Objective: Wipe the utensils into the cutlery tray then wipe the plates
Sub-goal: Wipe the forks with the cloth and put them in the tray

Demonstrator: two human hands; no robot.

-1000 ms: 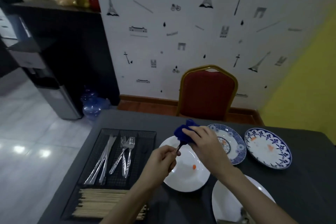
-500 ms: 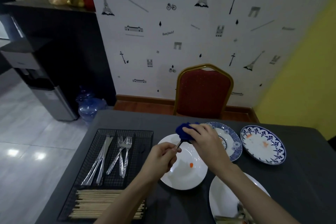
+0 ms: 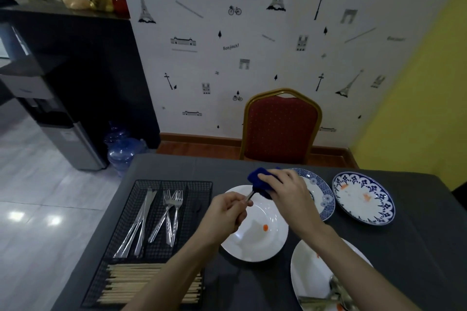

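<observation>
My left hand (image 3: 225,212) grips the handle of a metal utensil (image 3: 249,196) above a white plate (image 3: 255,240) that carries an orange crumb. My right hand (image 3: 285,190) holds a blue cloth (image 3: 256,179) wrapped over the utensil's far end, which is hidden. The black wire cutlery tray (image 3: 202,185) lies to the left with knives (image 3: 141,219), forks (image 3: 169,214) and wooden chopsticks (image 3: 131,283). A blue-patterned plate (image 3: 326,197) sits partly under my right hand, another (image 3: 364,197) to its right. A white plate (image 3: 310,275) near the front holds more utensils (image 3: 336,293).
The dark table (image 3: 417,247) ends at the left beside the tray and at the back near a red chair (image 3: 280,126). A water bottle (image 3: 121,149) and a dispenser (image 3: 63,134) stand on the floor to the left.
The view has shifted slightly. Both hands stay over the white plate, the cloth still wrapped on the utensil's end; the right hand has turned a little.
</observation>
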